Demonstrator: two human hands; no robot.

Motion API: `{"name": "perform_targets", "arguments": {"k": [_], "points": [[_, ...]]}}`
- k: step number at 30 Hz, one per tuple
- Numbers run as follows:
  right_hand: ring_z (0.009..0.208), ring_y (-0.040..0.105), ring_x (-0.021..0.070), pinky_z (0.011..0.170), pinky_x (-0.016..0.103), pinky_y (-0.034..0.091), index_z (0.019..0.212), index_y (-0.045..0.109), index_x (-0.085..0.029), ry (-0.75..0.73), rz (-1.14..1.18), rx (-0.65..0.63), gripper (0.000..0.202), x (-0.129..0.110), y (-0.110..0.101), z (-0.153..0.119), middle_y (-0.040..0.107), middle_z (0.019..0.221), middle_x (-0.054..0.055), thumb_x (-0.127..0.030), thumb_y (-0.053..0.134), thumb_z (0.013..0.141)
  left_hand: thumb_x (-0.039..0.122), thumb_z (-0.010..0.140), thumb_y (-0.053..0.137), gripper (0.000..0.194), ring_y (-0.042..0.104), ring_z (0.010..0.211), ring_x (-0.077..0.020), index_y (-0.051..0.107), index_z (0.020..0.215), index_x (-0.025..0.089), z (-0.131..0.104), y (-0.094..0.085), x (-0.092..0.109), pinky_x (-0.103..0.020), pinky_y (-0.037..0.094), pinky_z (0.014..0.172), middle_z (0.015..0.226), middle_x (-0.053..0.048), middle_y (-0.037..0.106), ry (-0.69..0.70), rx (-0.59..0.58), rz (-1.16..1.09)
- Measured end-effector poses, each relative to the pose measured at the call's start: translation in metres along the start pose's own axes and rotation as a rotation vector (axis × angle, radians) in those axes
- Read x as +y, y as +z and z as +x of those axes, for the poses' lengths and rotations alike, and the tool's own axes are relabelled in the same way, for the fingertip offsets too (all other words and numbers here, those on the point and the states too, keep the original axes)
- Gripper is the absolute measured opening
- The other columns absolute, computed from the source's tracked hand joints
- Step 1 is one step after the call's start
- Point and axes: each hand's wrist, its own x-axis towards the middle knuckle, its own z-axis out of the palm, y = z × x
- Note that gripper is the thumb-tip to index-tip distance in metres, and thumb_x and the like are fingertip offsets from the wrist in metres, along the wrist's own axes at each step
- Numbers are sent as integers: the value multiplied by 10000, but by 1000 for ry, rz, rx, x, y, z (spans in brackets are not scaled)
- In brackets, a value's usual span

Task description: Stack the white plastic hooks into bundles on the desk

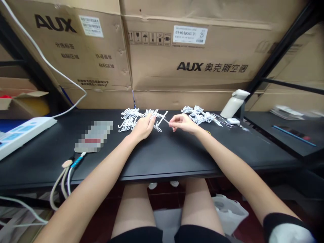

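Observation:
My left hand [144, 127] is closed at the left group of thin white hooks [128, 123], with a bit of white between thumb and fingers; its grip is partly hidden. Bundles of these hooks, with curled ends, lie beside and behind it. My right hand [182, 123] pinches the end of a thin white rod [165, 120], which slants up and left towards the left hand. Other white rods [162, 118] lie between the hands, some crossing. Behind my right hand is a second pile of white hooks [199, 114].
On the black table [162, 155], a blurred-out phone [93, 136] with a cable lies left, near a white power strip [25, 133]. A white bottle [234, 103] and a small white case [233, 121] stand right. Large cardboard boxes [157, 74] wall off the back.

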Motion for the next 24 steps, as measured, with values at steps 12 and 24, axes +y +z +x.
{"name": "perform_targets", "arguments": {"k": [12, 24], "points": [[499, 581, 111, 498, 234, 496, 743, 637, -123, -76, -71, -4, 290, 6, 29, -1, 608, 591, 6, -404, 696, 702, 408, 959, 280, 298, 568, 594, -188, 484, 874, 208, -1, 1, 9, -266, 372, 623, 608, -14, 551, 27, -4, 74], [536, 574, 123, 416, 203, 437, 819, 631, -142, -133, -89, 80, 284, 15, 37, 0, 608, 651, 22, -420, 638, 764, 471, 942, 326, 337, 564, 455, -153, 480, 786, 215, -1, 4, 9, -247, 416, 561, 461, 32, 529, -83, 77, -136]]}}
